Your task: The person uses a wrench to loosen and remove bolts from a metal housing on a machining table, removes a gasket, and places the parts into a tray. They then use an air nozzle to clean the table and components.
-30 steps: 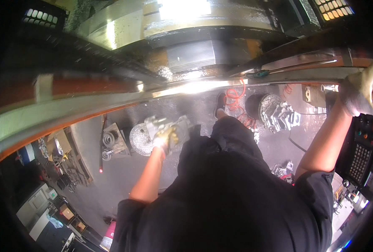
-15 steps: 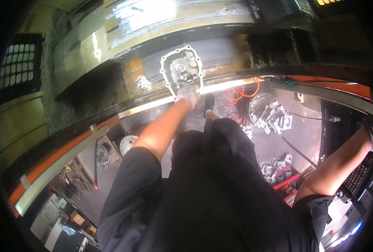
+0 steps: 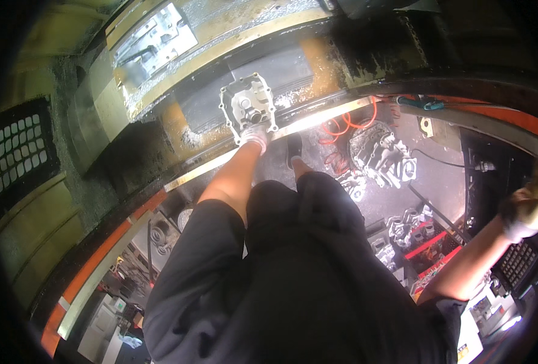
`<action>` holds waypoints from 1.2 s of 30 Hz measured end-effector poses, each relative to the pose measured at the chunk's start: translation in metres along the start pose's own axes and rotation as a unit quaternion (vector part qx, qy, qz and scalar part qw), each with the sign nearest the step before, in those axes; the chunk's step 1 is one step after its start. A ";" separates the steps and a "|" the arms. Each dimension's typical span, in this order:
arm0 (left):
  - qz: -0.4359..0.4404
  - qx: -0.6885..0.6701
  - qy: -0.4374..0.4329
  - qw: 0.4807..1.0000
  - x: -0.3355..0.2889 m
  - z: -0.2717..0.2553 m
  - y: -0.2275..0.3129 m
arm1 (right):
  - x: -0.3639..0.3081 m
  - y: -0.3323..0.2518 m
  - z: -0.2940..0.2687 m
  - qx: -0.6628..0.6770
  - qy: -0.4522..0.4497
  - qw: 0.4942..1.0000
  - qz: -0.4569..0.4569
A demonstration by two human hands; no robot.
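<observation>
My left hand (image 3: 255,138), in a pale work glove, is closed on the near end of a cast metal housing (image 3: 249,104). This housing is a silvery, open-faced casting with a flanged rim and bolt holes, held over the front sill of a machine; the fingers are partly hidden inside it. Out at the far right, my gloved right hand (image 3: 522,212) is raised beside a dark control panel (image 3: 516,264) with rows of keys. Motion and glare blur its fingers, so I cannot make out whether it touches anything.
Inside the machine, a bright metal fixture block (image 3: 155,43) sits at the back left. An orange coiled hose (image 3: 349,128) and an air gun (image 3: 420,103) are along the sill. Large castings (image 3: 383,155) lie on the floor, near red crates (image 3: 429,247) with more metal parts.
The whole view has turned slightly, showing more of the fixture block. My right hand has shifted down and inward at the far right. My left hand still grips the housing.
</observation>
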State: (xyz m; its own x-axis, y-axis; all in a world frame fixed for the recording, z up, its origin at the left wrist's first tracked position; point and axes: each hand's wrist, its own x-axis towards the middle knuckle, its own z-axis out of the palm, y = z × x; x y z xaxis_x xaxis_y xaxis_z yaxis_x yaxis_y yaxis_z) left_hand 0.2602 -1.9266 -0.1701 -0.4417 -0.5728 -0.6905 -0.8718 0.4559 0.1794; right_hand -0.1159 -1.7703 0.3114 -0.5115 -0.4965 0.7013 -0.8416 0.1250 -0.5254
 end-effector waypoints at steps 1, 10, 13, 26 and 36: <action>0.007 0.003 -0.009 1.000 0.006 -0.004 0.003 | -0.018 0.017 -0.008 -0.028 -0.009 1.000 0.008; -0.029 -0.080 -0.118 0.989 0.034 0.039 -0.024 | -0.183 0.109 -0.028 0.001 -0.210 0.868 0.449; -0.025 -0.033 -0.047 0.998 -0.014 -0.024 0.037 | -0.199 0.151 -0.047 0.030 -0.133 0.815 0.563; -0.061 -0.093 -0.019 0.994 -0.038 -0.053 0.012 | -0.155 0.360 0.088 0.321 -0.075 0.647 0.688; 0.121 -0.026 0.097 0.987 -0.070 -0.074 -0.041 | -0.325 0.229 0.044 0.361 -0.148 0.482 0.784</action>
State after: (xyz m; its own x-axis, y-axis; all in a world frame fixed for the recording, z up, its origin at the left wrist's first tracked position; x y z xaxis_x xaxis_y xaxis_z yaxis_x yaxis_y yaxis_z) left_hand 0.3112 -1.9562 -0.0774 -0.6669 -0.5735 -0.4758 -0.7427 0.5630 0.3625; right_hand -0.1350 -1.6180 -0.0580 -0.2839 -0.3925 -0.8748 0.8751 0.2670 -0.4037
